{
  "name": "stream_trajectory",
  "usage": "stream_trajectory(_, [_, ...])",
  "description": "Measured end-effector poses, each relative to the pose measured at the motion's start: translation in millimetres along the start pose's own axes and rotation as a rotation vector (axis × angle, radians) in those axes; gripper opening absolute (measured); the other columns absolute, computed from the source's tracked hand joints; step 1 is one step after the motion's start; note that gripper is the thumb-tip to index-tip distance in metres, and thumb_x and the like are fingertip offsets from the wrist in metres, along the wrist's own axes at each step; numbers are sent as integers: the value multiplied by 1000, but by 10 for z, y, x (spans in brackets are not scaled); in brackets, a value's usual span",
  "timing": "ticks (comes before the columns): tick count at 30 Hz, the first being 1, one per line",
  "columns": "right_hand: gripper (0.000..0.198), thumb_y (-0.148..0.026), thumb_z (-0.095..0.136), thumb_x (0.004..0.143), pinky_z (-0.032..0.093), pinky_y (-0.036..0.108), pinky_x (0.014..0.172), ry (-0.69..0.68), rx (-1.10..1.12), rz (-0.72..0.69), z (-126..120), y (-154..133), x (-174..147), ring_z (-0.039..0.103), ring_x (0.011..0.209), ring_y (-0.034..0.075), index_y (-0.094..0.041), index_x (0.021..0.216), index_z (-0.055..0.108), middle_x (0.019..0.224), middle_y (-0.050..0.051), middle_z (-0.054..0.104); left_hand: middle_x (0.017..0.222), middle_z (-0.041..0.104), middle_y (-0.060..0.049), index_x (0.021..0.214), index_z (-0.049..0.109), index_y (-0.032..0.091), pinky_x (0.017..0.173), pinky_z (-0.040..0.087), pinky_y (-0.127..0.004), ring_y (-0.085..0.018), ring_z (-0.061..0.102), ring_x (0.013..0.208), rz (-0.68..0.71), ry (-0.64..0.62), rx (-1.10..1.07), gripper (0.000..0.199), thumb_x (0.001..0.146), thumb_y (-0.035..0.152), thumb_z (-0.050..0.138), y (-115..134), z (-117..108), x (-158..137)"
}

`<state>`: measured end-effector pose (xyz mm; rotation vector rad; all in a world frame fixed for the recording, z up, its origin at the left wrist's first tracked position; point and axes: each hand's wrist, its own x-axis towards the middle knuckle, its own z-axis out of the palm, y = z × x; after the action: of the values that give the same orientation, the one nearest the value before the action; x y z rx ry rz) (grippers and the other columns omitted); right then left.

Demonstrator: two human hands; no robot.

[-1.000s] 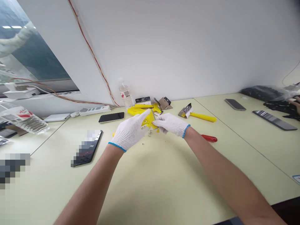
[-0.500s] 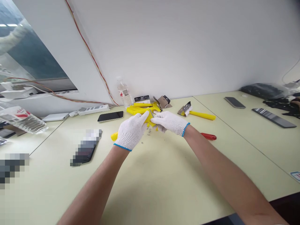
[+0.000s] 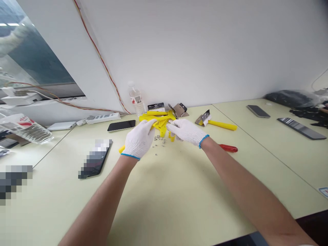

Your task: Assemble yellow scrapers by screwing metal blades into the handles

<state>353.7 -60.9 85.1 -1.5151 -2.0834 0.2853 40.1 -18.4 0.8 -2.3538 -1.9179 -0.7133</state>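
Note:
My left hand (image 3: 139, 139), in a white knit glove with a blue cuff, is closed round a yellow plastic scraper handle (image 3: 162, 131). Its wide head sticks out to the right of my fingers, and its grip end shows at the lower left. Just right of that head, my right hand (image 3: 185, 128), gloved alike, has its fingers pinched together; whatever is between them is hidden or too small to name. Below the scraper head lie several small metal screws (image 3: 160, 139). Behind my hands are more yellow handles (image 3: 156, 113) in a pile.
A scraper with a yellow handle (image 3: 222, 125) and a red-handled tool (image 3: 229, 148) lie right. Opened cardboard packages (image 3: 180, 109) and a water bottle (image 3: 136, 99) are by the wall. Phones (image 3: 121, 126) and a power strip (image 3: 103, 118) are left; another phone (image 3: 258, 111) is far right.
My hands have moved apart, the left one slightly to the left. The scraper head has turned, uncovering more screws. The grey strip between my hands is no longer visible there.

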Motion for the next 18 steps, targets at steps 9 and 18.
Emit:
stream_trajectory(9, [20, -33, 68, 100, 56, 32, 90, -374, -144, -28, 1449, -298, 522, 67, 99, 20, -16, 107, 76, 110, 7, 71, 68, 54, 1, 89, 63, 16, 61, 33, -27, -13, 46, 64, -266, -16, -289, 27, 95, 41, 54, -238, -217, 75])
stream_trajectory(18, [22, -31, 60, 97, 47, 33, 79, -356, -289, 4, 1925, -406, 391, 68, 99, 26, -17, 101, 76, 107, 11, 73, 72, 56, 2, 82, 58, 17, 60, 33, -25, -12, 46, 67, -222, -53, -440, 25, 92, 39, 55, -230, -160, 57])
